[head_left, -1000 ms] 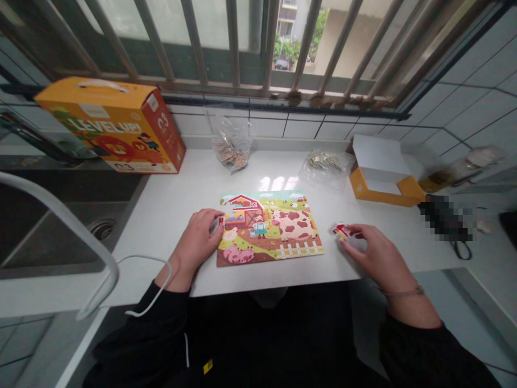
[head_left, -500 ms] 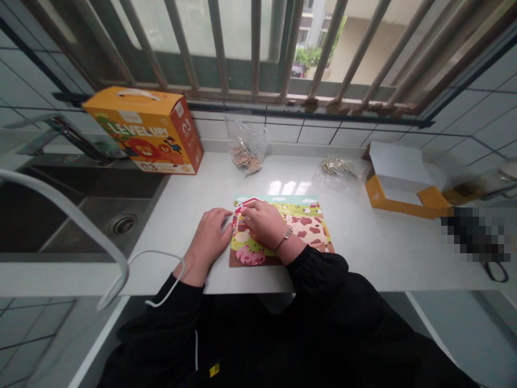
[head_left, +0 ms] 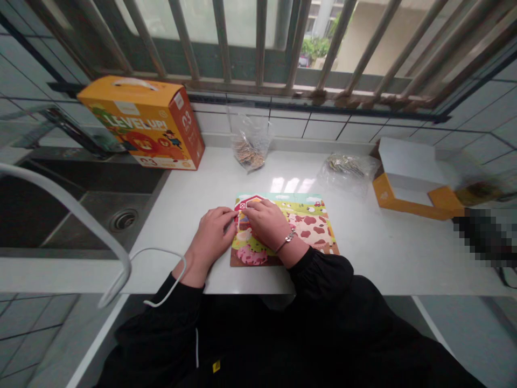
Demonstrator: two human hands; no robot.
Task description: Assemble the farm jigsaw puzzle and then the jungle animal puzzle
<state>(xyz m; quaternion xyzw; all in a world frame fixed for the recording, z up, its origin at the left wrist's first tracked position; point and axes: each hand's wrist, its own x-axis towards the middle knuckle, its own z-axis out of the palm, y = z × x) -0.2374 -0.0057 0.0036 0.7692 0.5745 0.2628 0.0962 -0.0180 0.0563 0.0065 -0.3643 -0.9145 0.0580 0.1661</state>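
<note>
Head view: both hands rest on the puzzle (head_left: 301,223) lying flat on the counter (head_left: 189,194), left hand (head_left: 213,237) loosely curled at its left edge, right hand (head_left: 267,222) pressing fingertips near the barn; thin, light card, probably best lifted by its edges.

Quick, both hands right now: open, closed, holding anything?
Left hand: fingers curled at the left edge of the farm puzzle; a grip cannot be told.
Right hand: palm down on the puzzle's barn corner; anything under its fingers is hidden.
</note>
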